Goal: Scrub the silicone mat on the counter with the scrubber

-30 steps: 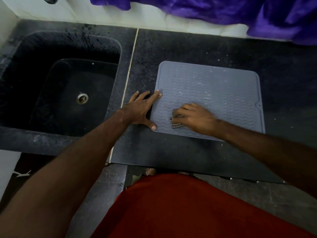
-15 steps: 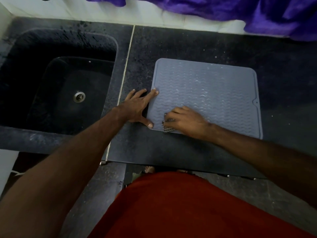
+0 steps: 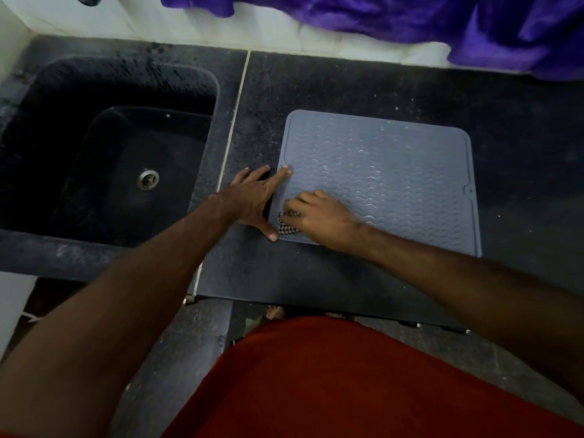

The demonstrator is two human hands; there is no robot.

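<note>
Grey silicone mat (image 3: 379, 181) lies flat — my left hand (image 3: 256, 200) presses its edge with straight fingers, so I'd rub hard with the scrubber (image 3: 287, 227) my right hand (image 3: 319, 218) grips.

The silicone mat (image 3: 395, 178) is a flat grey-blue, its surface covered in rows of raised wavy lines that catch pale highlights. The scrubber (image 3: 288, 225) shows a fine black-and-white check. The counter (image 3: 363, 86) is near-black stone flecked with tiny white specks, split by a thin cream seam (image 3: 235, 121) from the black sink (image 3: 107, 159), whose rim carries a darker speckled mottling; the drain (image 3: 147, 178) is silvery metal. The wall (image 3: 196, 25) behind is white tile with faint pale joints. A cloth (image 3: 410, 17) along the top is deep violet-purple with lighter sheen on its folds. The person's garment (image 3: 363, 384) is plain rust red
</note>
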